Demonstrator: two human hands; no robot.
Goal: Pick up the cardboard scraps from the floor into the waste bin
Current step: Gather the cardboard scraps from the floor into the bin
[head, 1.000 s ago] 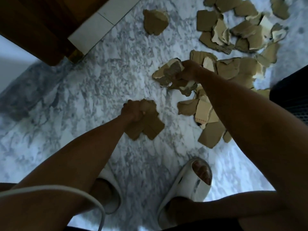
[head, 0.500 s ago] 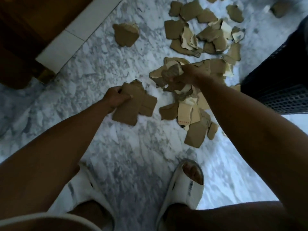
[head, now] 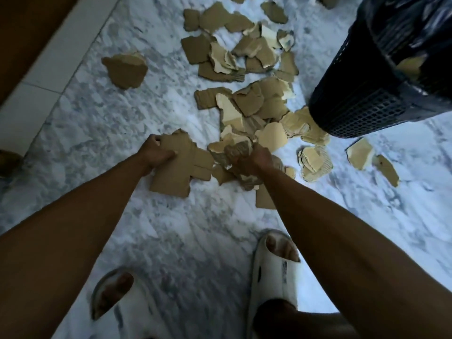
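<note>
Both hands closed on cardboard. Left hand grips a large flat brown piece by its upper left edge, fingers curled over it, the piece hanging off toward the right and down. Right hand fisted around a crumpled bundle of scraps, torn edges sticking out above the knuckles. The two held loads nearly touch at their inner edges.

More cardboard scraps litter the marble floor ahead of the hands in a loose pile running up to frame top; one lone piece lies apart to the left, a few others off to the right. Waste bin, black mesh with a dark liner, stands at upper right, its base just beside the pile; a scrap shows inside near its rim.

Bare floor is open to the left of the hands and below them, down to the white slippers. Pale baseboard edges the floor at left.
</note>
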